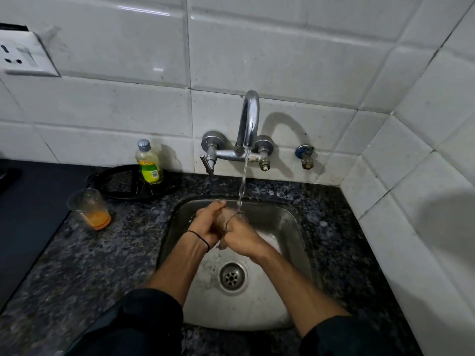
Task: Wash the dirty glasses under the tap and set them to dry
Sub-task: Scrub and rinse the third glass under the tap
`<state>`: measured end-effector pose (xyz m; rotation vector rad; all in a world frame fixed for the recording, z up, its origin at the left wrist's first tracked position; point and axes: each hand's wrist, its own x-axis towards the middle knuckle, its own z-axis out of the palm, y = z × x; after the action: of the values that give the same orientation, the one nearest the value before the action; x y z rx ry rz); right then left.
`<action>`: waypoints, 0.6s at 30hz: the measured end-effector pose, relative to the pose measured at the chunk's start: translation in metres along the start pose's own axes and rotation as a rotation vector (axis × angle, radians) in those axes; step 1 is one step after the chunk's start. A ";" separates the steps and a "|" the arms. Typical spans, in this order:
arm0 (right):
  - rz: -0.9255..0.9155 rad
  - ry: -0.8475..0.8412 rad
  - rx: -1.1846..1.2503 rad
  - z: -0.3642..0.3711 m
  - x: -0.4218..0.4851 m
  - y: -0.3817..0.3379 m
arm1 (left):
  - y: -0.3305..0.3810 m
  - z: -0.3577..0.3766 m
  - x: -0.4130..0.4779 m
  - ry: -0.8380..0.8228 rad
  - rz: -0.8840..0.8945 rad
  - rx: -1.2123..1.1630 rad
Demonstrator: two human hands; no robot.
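Over the steel sink [295, 253] I hold a clear glass [237, 217] tilted under the tap's [248, 119] running water [243, 181]. My left hand [205, 223] curls round the glass from the left. From the right, my right hand [243, 237] grips it with curled fingers. Most of the glass is hidden by the hands; only part of its rim shows. A second clear glass [88, 205] with orange liquid in its bottom stands upright on the counter, left of the sink.
A dish-soap bottle [149, 163] stands on a black ring stand [120, 185] behind the second glass. Speckled granite counter [102, 265] surrounds the sink; a dark surface [28, 201] lies at the left. The drain [231, 276] is below my hands. A wall socket [23, 55] is at upper left.
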<state>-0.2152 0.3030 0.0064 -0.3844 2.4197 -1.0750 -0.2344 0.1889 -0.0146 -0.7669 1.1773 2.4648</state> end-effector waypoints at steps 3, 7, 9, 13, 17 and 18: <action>-0.078 0.136 -0.223 0.002 -0.009 -0.014 | 0.001 -0.003 0.000 -0.023 -0.020 -0.026; -0.252 0.119 -0.932 -0.012 -0.025 -0.020 | 0.005 -0.007 0.015 0.027 -0.180 0.103; -0.250 0.070 -0.961 -0.017 -0.028 -0.022 | 0.002 -0.010 0.025 0.019 -0.199 0.126; -0.049 0.182 -0.636 -0.014 -0.020 -0.022 | -0.006 -0.001 0.016 0.014 -0.124 -0.005; 0.098 0.165 -0.609 -0.015 -0.016 -0.033 | -0.015 0.006 0.009 -0.096 -0.120 -0.070; 0.083 0.121 -0.656 -0.016 -0.018 -0.033 | -0.014 0.006 0.010 -0.112 -0.156 -0.078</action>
<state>-0.2058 0.2987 0.0457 -0.4265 2.8250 -0.2459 -0.2379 0.2029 -0.0256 -0.7026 0.9500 2.4023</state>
